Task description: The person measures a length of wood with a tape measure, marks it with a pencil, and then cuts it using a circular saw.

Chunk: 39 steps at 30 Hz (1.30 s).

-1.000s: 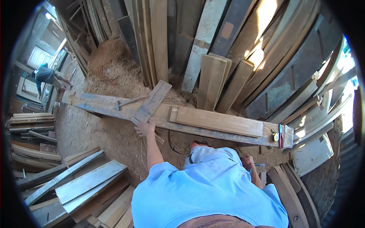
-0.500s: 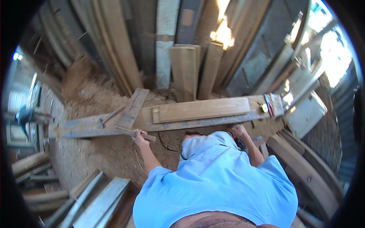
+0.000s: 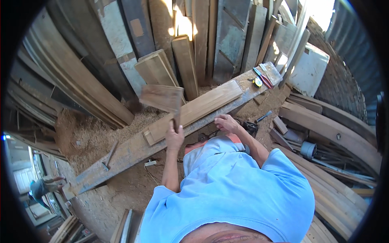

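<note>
A: Going left to right, what's on the table (image 3: 89,178)?

B: Hammer (image 3: 112,154) first, lying near the left end. Then the wooden piece (image 3: 159,97): wide flat section meeting a narrow strip (image 3: 178,115). It's held up over the table, overlapping the stacked boards (image 3: 206,104) from here. Gap underneath: can't tell.

A: Weight?

B: Thin stock, so my guess is light to moderate. Stiff, no flex expected. Dry-looking, bare wood; shouldn't slip much.

A: Weak spot?

B: Probably where wide section meets strip. Wouldn't knock it there. Can't see how it's joined.

A: Grip?

B: Left hand (image 3: 174,139) has fingers wrapped round the strip's near end. Wide section sticks out leftward, so I'd expect it to want to twist. Holding nearer the junction should steady it; flat faces would suit a second hand.

A: And the right?

B: Right hand (image 3: 227,123) is by the table's near edge, well apart from the piece. Fingers bent inward; can't tell if they pinch anything.

A: Past that?

B: Yellow tape measure (image 3: 257,82), then a red-handled tool (image 3: 267,81) just beside it, both near the right end.
</note>
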Motion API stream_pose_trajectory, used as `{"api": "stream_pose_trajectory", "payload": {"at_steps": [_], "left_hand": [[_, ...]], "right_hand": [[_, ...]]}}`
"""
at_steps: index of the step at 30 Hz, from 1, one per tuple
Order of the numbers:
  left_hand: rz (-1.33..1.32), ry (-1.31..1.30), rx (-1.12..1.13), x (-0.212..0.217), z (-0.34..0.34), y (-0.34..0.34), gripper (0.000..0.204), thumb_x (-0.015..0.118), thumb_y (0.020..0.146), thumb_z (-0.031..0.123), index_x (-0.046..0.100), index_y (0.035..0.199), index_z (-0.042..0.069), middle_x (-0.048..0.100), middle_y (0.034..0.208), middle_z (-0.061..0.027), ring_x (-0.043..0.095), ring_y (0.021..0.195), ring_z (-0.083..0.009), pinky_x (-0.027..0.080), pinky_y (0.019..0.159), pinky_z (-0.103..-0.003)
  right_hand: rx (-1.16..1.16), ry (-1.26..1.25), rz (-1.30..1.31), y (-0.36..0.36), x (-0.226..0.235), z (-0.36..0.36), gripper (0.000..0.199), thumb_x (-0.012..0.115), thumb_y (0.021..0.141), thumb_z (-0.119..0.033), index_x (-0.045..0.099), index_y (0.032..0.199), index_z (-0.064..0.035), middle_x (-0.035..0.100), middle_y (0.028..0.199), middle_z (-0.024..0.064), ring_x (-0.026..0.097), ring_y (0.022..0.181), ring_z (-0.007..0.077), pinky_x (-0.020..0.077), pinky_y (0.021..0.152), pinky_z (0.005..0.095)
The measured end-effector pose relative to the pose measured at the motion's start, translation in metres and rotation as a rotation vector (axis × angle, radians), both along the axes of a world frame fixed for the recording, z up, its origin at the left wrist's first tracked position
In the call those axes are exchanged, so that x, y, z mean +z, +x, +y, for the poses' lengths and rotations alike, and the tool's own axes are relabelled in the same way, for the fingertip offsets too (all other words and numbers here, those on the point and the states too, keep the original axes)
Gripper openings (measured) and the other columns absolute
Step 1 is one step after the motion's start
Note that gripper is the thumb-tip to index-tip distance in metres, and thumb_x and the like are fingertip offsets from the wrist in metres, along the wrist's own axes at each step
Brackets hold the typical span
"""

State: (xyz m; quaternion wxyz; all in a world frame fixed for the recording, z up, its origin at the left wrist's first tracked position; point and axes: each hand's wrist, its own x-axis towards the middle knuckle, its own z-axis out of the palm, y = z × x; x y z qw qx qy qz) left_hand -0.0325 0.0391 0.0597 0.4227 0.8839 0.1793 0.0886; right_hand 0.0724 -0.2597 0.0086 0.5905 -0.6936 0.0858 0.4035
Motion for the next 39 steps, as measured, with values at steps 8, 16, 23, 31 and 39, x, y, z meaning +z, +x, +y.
{"api": "stream_pose_trajectory", "payload": {"at_steps": [8, 16, 23, 31, 39], "left_hand": [[0.159, 0.217, -0.652, -0.03, -0.097, 0.019, 0.063, 0.074, 0.09, 0.02, 0.052, 0.147, 0.007, 0.067, 0.095, -0.0228, 0.069, 0.087, -0.0454, 0.056, 0.073, -0.056], [0.26, 0.333, -0.83, -0.077, -0.121, 0.037, 0.08, 0.083, 0.079, 0.019, 0.049, 0.151, 0.009, 0.061, 0.117, -0.0214, 0.062, 0.103, -0.0433, 0.051, 0.085, -0.057], [0.218, 0.506, -0.827, -0.079, -0.133, 0.116, 0.118, 0.092, 0.068, 0.04, 0.027, 0.164, 0.015, 0.018, 0.168, -0.0305, 0.015, 0.154, -0.0561, 0.016, 0.117, -0.077], [0.211, 0.49, -0.955, -0.116, -0.111, 0.17, 0.118, 0.092, 0.066, 0.038, 0.027, 0.164, 0.02, 0.017, 0.169, -0.0331, 0.002, 0.156, -0.0593, 0.004, 0.117, -0.083], [0.025, 0.494, -1.01, -0.132, -0.103, 0.161, 0.09, 0.09, 0.069, 0.037, 0.051, 0.15, 0.04, 0.021, 0.17, -0.0285, 0.003, 0.156, -0.061, 0.002, 0.114, -0.086]], "right_hand": [[-0.385, 0.283, 0.12, -0.008, -0.011, -0.003, 0.041, 0.065, 0.105, -0.036, 0.06, 0.13, -0.0044, 0.072, 0.111, 0.0106, 0.073, 0.093, 0.0216, 0.0593, 0.085, 0.0419], [-0.606, 0.191, 0.301, -0.023, -0.07, -0.038, 0.042, 0.072, 0.1, -0.034, 0.062, 0.128, -0.0034, 0.072, 0.105, 0.0091, 0.07, 0.087, 0.0217, 0.0597, 0.082, 0.0431], [-0.723, 0.107, 0.188, 0.024, -0.099, -0.028, 0.036, 0.077, 0.096, -0.028, 0.069, 0.116, 0.0007, 0.072, 0.097, 0.0088, 0.069, 0.081, 0.0187, 0.0597, 0.069, 0.0338], [-0.759, 0.117, 0.128, 0.05, -0.109, -0.018, 0.042, 0.079, 0.094, -0.027, 0.069, 0.111, 0.0099, 0.073, 0.091, 0.0135, 0.071, 0.074, 0.023, 0.0609, 0.063, 0.0362], [-0.824, 0.161, 0.126, 0.051, -0.099, -0.02, 0.04, 0.077, 0.096, -0.026, 0.07, 0.114, 0.0093, 0.075, 0.098, 0.0155, 0.073, 0.081, 0.0237, 0.0617, 0.067, 0.0378]]}}
